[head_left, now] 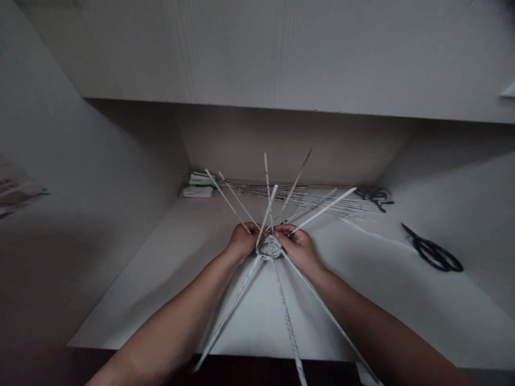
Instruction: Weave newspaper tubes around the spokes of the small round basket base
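The left hand (241, 240) pinches the far edge of a small, round, grey-white woven base (269, 247), long pale paper-like rods (288, 321) fanning out, and the right hand (300, 249) clamps it opposite! Black loop-handled scissors (417, 244) lie well right of that hand.

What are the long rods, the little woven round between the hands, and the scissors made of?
Rods: probably rolled paper, matte; pale with dark, print-like flecks.
Woven round: apparently the same paper, with similar grey mottling.
Scissors: likely metal, dark with a faint sheen; the handles could be coated or plastic.
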A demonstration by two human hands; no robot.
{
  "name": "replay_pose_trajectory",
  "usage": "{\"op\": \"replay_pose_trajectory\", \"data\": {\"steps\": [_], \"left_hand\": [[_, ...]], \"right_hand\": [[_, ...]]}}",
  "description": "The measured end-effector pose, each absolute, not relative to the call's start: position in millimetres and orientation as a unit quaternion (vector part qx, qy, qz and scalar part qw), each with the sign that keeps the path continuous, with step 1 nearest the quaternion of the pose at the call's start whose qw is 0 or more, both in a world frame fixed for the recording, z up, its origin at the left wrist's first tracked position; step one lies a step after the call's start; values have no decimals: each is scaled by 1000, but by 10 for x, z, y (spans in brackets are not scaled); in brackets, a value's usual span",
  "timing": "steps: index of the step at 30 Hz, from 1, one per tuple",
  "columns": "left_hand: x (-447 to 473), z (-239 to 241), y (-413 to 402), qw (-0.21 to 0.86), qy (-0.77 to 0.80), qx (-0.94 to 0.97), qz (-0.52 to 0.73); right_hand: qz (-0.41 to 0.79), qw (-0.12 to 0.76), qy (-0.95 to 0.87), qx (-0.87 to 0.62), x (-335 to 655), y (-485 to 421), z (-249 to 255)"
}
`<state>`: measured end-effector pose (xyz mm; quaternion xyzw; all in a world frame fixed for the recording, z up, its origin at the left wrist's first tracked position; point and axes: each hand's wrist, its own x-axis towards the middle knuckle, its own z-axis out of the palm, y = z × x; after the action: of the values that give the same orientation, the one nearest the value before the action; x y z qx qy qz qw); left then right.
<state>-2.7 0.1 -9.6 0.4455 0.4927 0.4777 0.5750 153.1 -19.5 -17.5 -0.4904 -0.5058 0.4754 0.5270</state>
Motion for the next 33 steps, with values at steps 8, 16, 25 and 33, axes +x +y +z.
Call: {"op": "replay_pose_trajectory", "data": {"steps": [8, 16, 25, 33], "left_hand": [[-30, -93, -22, 576, 475, 470, 471], [16, -134, -45, 554, 476, 479, 487], [79, -99, -75, 617, 434, 411, 512], [90, -68, -126, 595, 439, 487, 464]], "right_hand": [[473, 532, -485, -508, 1487, -186, -205], [375, 525, -553, -528, 1535, -160, -206], [437, 566, -468, -519, 1524, -144, -170], [450, 614, -450, -467, 1555, -153, -11]]}}
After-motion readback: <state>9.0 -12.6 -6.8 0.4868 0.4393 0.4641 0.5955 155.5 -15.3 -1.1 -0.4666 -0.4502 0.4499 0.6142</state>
